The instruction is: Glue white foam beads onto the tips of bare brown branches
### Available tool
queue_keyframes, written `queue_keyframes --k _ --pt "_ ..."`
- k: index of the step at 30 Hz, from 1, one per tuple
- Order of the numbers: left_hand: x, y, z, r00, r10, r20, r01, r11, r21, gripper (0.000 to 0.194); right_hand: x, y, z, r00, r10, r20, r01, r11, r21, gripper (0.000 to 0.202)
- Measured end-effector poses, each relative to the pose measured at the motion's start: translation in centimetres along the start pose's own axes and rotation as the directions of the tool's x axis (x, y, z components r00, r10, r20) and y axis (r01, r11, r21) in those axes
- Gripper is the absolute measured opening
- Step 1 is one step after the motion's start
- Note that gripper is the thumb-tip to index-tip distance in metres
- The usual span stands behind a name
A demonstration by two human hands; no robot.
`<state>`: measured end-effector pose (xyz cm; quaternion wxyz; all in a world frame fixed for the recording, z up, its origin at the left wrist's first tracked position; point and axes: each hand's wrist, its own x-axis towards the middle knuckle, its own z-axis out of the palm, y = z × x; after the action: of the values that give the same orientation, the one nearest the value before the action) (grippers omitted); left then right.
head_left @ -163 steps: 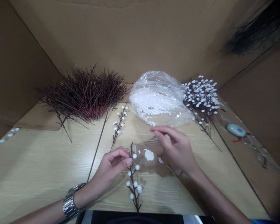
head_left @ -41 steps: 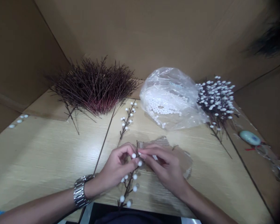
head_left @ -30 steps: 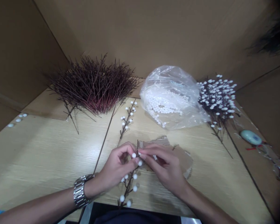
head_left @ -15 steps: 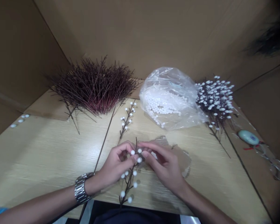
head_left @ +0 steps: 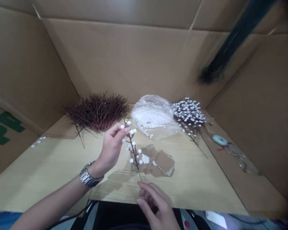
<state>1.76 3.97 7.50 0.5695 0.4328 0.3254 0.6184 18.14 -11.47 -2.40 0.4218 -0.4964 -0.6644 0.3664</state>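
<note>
my left hand (head_left: 109, 150) has the sprig (head_left: 133, 148) in a narrow grip, thumb and finger closed on it close to its far tip, among the topmost white beads. the sprig hangs in front of me, over the middle of the table (head_left: 194, 185), its bare stem slanting down towards my right hand (head_left: 158, 207) at the near edge. there my thumb and forefinger stand a little apart, right by the stem's low end; whether they touch it, i cannot tell.

i judge it to be very light, with a thin, springy stem that would bend before it snapped. the short side twigs look weaker, and the beads look smooth and round, likely to slip under a fingertip or come off if squeezed or knocked. how firmly they sit, i cannot tell. the best hold, to my mind, is the bare stem below the lowest beads, with a soft pinch; up at the tip i should press on the wood between the beads.

behind the stem lies torn brown card (head_left: 162, 159) with white patches, which might be tacky. at the far side are the dark twigs (head_left: 98, 111) on the left, the clear bag of beads (head_left: 153, 118) and, on the right, the beaded bunch (head_left: 189, 113).
</note>
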Motion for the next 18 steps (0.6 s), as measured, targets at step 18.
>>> queue_keyframes --k 18 --pt "-2.9 4.1 16.2 0.968 0.050 0.248 -0.053 0.999 0.007 0.017 -3.2 -1.7 -7.4 0.885 -0.207 -0.416 0.135 0.971 -0.197 0.027"
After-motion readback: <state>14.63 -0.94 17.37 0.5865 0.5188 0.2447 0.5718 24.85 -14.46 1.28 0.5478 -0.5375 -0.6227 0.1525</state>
